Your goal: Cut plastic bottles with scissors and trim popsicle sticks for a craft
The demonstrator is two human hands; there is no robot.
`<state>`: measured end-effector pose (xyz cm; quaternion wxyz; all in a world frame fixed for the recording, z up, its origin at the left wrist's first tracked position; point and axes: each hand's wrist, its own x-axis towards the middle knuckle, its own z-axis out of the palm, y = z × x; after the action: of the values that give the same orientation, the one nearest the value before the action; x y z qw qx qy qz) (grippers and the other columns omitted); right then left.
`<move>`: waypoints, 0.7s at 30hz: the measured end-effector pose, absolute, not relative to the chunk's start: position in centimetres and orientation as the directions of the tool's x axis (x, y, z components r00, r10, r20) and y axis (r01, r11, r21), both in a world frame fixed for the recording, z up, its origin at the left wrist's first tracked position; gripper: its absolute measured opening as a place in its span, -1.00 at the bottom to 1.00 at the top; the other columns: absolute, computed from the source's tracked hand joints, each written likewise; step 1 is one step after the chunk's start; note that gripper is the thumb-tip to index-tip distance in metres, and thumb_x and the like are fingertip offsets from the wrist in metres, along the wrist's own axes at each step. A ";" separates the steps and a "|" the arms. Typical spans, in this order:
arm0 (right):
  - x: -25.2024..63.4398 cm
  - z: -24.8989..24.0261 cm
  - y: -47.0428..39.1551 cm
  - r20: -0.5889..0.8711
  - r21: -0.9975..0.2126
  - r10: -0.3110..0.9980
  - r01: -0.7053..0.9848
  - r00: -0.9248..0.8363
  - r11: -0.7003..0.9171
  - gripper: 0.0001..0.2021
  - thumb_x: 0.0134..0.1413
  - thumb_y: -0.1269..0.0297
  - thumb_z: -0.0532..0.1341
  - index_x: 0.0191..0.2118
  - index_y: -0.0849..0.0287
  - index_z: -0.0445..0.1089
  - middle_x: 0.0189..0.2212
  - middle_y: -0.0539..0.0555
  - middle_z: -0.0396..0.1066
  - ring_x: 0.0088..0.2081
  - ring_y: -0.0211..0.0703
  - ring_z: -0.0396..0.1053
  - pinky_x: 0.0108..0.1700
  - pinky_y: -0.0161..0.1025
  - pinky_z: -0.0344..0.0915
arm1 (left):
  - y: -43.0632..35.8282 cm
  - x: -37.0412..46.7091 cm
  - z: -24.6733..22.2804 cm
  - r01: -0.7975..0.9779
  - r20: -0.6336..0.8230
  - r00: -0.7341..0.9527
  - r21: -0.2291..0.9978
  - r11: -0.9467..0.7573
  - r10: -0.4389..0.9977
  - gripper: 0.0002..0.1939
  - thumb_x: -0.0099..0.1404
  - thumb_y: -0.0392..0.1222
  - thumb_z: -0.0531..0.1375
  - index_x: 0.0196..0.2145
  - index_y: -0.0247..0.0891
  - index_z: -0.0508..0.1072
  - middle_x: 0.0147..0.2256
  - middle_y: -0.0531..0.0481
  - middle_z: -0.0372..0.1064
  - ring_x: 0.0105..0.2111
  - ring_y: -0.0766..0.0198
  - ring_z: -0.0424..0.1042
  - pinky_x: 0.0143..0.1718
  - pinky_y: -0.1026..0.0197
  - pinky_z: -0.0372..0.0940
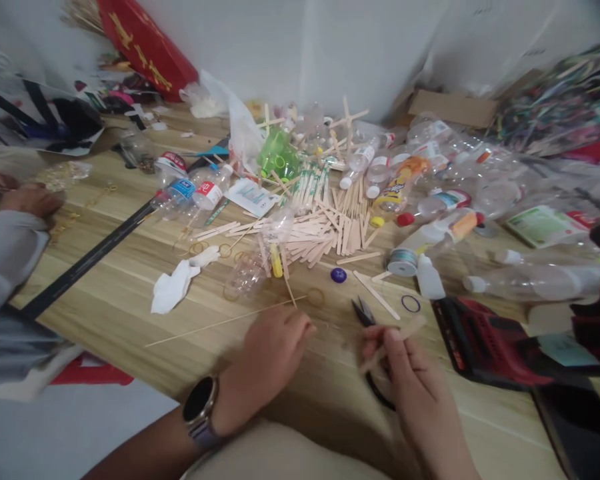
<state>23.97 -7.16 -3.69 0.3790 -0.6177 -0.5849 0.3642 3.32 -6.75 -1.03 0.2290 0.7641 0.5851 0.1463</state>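
Note:
My right hand (415,380) pinches a wooden craft stick (411,328) between thumb and fingers, low over the table's front part. Black-handled scissors (364,312) lie beneath and behind that hand, blades pointing away; whether the fingers touch them I cannot tell. My left hand (275,347), with a watch (200,400) on its wrist, is curled closed at the table, its fingertips hidden from me. Just beyond it are a thin bamboo skewer (205,325), a rubber band (315,297) and a clear plastic bottle (247,273). A blue bottle cap (338,275) sits between and beyond both hands.
Behind lies a heap of craft sticks (315,233) with many plastic bottles (540,281). A glue bottle (430,277) and a red-black power tool (490,340) stand right. Crumpled tissue (175,287) lies left. Another person's hand (33,200) is at the far left.

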 end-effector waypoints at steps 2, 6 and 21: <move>25.4 -4.0 -6.3 0.036 -0.745 0.998 0.667 0.045 -0.003 -0.48 0.30 -0.13 -0.05 -0.22 0.16 0.49 -0.53 0.09 0.46 -0.51 -0.10 0.40 -0.48 -0.24 0.27 | -6.0 2.5 -2.2 0.924 0.003 0.168 0.347 -0.158 0.986 -0.75 0.45 -0.31 -0.02 -0.26 -0.29 0.46 -0.24 -0.11 0.44 -0.20 0.09 0.39 -0.13 0.05 0.27; 27.0 -4.5 -4.7 0.255 -0.357 0.967 0.930 0.008 0.087 -0.37 0.34 -0.10 -0.16 -0.18 0.27 0.51 -0.38 0.28 0.52 -0.40 0.12 0.47 -0.41 -0.08 0.31 | -4.5 2.0 -3.2 0.983 -0.066 0.128 0.139 -0.117 0.990 -0.75 0.41 -0.40 0.00 -0.21 -0.33 0.48 -0.22 -0.16 0.42 -0.21 0.05 0.41 -0.16 0.03 0.33; 19.5 -3.0 -6.7 -0.278 -0.943 0.899 -0.085 -0.338 -0.323 -0.39 0.10 -0.32 0.14 -0.08 0.21 0.36 -0.48 0.00 0.35 -0.56 -0.29 0.28 -0.53 -0.33 0.22 | -7.3 3.6 -1.4 0.789 0.023 0.343 0.536 -0.301 0.939 -0.71 0.41 -0.36 -0.07 -0.23 -0.17 0.43 -0.32 -0.03 0.49 -0.31 0.19 0.50 -0.30 0.20 0.37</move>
<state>19.49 -6.68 -2.99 0.3621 -0.4469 -0.4553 0.6796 3.65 -7.32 -1.35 0.2225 0.7887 0.5476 0.1688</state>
